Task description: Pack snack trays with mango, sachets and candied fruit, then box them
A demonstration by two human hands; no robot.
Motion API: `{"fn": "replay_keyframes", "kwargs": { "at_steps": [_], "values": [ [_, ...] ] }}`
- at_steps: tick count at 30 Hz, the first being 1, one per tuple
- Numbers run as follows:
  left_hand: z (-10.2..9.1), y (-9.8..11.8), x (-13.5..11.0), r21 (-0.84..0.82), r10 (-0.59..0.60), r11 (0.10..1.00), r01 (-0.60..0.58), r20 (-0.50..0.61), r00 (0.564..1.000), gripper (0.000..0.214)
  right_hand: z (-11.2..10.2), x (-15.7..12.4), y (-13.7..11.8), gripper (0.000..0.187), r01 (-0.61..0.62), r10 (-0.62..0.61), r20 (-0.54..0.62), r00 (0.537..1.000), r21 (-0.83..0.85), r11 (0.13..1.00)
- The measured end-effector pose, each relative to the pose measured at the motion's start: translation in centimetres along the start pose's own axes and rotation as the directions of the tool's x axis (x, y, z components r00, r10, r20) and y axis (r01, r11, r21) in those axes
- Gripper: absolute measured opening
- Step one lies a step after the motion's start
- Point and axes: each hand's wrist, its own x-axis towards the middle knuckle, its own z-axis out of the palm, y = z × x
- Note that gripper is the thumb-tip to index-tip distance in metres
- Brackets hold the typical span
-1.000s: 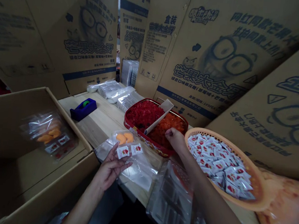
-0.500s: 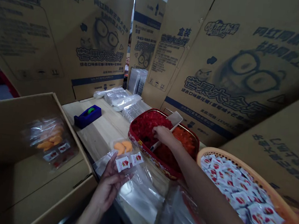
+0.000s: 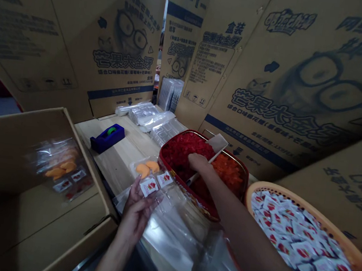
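My left hand (image 3: 138, 208) grips the near end of a clear plastic tray (image 3: 169, 198). In the tray lie two orange curved pieces (image 3: 143, 170) at the far end and two white sachets with red print (image 3: 149, 186) in the middle. My right hand (image 3: 199, 162) reaches into a red-rimmed tub (image 3: 213, 212), down among the red pieces (image 3: 182, 148); its fingertips are hidden there. A pale scoop (image 3: 217, 143) leans across the tub under my right wrist, between the red pieces and the orange pieces (image 3: 229, 170).
An orange basket (image 3: 294, 194) of sachets stands at right. At left, an open carton (image 3: 68, 130) holds filled clear packs (image 3: 63, 168). A blue tape dispenser (image 3: 107, 138) and empty clear trays (image 3: 165, 129) lie behind. Large cardboard boxes (image 3: 119, 77) wall the table.
The view has shifted slightly. My right hand has sunk a little deeper among the red pieces. My left hand still holds the tray, now slightly nearer the tub.
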Motion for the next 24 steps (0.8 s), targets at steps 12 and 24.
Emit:
{"fn": "replay_keyframes", "kwargs": {
  "at_steps": [12, 24],
  "values": [
    [1.6, 0.4, 4.8, 0.036, 0.154, 0.988, -0.151, -0.101, 0.983, 0.084, -2.3, -5.0, -1.2, 0.017, 0.362, -0.296, -0.248, 0.922, 0.284, 0.888],
    [1.1, 0.4, 5.2, 0.023, 0.178, 0.984, -0.176, -0.089, 0.98, 0.082, -1.4, -4.4, -3.3, 0.019, 0.361, -0.334, -0.179, 0.926, 0.155, 0.919]
  ]
}}
